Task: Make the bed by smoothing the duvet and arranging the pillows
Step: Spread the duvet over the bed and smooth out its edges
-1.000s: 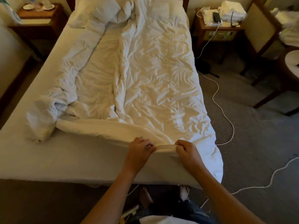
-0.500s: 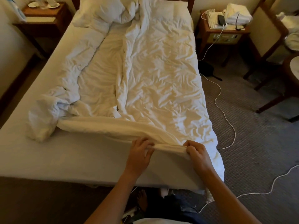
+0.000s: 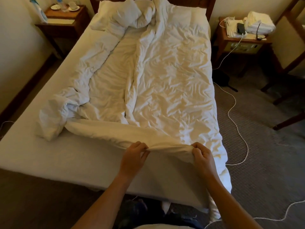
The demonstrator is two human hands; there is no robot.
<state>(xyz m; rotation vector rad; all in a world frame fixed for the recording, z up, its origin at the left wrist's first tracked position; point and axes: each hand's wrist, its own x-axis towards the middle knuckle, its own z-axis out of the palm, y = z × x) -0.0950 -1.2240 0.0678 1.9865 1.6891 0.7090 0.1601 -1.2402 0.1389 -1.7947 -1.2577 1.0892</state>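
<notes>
1. Both hands, left hand [image 3: 134, 155] and right hand [image 3: 203, 157], are still pinching the hem, now spread wider apart.
2. The crumpled white fabric duvet [image 3: 166, 80] is lying bunched, covering the frame's centre-right.

Probably a hotel bedroom: bed [image 3: 49, 156], twin nightstands [image 3: 239, 42], armchair [image 3: 287, 42], carpet [image 3: 264, 162].

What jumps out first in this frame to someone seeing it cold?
The rumpled white duvet, bunched over the right side of the bed, with a twisted roll trailing down the left. At the foot, the left hand and right hand pinch its near edge. A white cable snakes across the carpet on the right.
</notes>
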